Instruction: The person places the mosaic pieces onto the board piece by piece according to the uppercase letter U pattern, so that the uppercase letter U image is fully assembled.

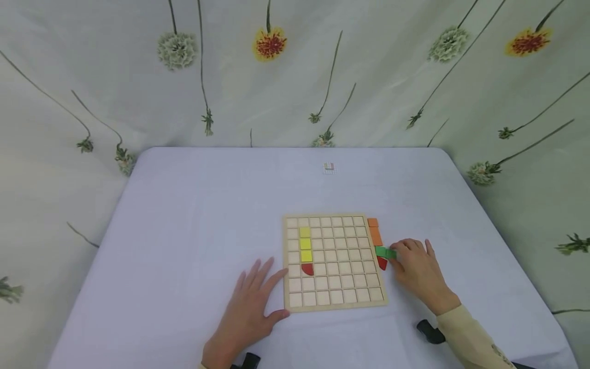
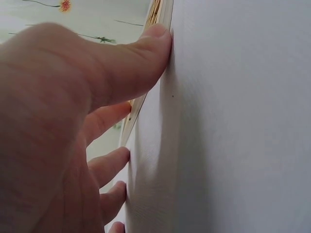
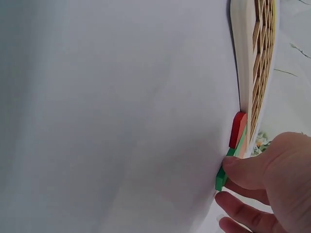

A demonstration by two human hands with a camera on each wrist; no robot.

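Observation:
A wooden grid board [image 1: 335, 308] lies flat on the table. My left hand [image 1: 249, 305] rests at its left edge with straight, spread fingers; thumb and index finger touch the frame. In the grid's second column stand three yellow square tiles [image 1: 306, 244], with a red quarter-round tile [image 1: 307, 269] directly below them. Beyond the board's right edge, my right hand [image 1: 420, 274] pinches a green tile [image 3: 221, 178] between thumb and index finger. Another green tile [image 1: 380, 251] sits against the board side of it. Next to the green pair is a red tile [image 1: 382, 263] with a curved edge.
Orange tiles [image 1: 375, 236] line the board's right edge, above the green ones. A small card with a coloured grid pattern [image 1: 329, 167] lies near the table's far edge. The table has a white cover [image 1: 207, 205], and a flower-printed curtain [image 1: 295, 92] hangs behind it.

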